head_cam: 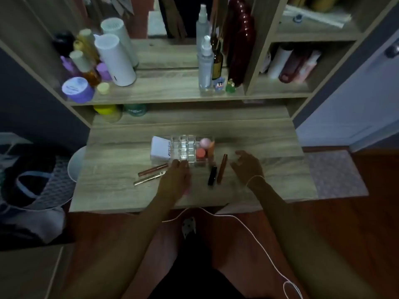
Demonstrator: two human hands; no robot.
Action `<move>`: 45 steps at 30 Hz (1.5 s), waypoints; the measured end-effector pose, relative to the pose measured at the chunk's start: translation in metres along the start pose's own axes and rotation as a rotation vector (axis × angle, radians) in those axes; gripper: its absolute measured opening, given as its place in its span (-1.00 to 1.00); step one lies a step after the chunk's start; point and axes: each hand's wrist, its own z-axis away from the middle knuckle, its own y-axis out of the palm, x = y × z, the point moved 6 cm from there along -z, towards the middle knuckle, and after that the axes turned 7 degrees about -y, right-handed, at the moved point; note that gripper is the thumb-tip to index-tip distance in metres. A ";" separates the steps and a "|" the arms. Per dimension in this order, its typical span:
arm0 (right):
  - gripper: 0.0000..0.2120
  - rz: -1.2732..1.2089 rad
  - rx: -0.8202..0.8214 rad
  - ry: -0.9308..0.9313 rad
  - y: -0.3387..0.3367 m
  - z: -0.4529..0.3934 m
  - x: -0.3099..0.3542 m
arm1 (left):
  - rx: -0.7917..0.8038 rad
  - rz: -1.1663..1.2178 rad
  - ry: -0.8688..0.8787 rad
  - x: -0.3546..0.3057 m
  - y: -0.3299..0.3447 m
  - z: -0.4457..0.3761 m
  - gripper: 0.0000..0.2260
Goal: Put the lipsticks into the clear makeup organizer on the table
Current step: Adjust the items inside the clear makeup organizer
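Note:
The clear makeup organizer (183, 147) stands mid-table, with pink and orange round items in its right cells. Two slim lipsticks, a rose one (152, 170) and a gold one (149, 179), lie left of my left hand (176, 176). That hand rests at the organizer's front edge; a pink item seems to show under it, though I cannot tell if it is gripped. A black lipstick (212, 175) and a brown one (222, 168) lie to the right. My right hand (248, 167) hovers open beside them, holding nothing.
A white box (160, 148) leans against the organizer's left side. The shelf (164, 91) behind holds bottles, jars and a white cylinder (115, 59). A white cord (237, 221) runs from my right wrist down across my lap. A bag (30, 182) sits left of the table.

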 end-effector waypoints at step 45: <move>-0.79 -0.524 -0.218 -0.250 -0.025 -0.063 0.152 | -0.416 0.543 0.004 0.032 -0.107 -0.083 -0.73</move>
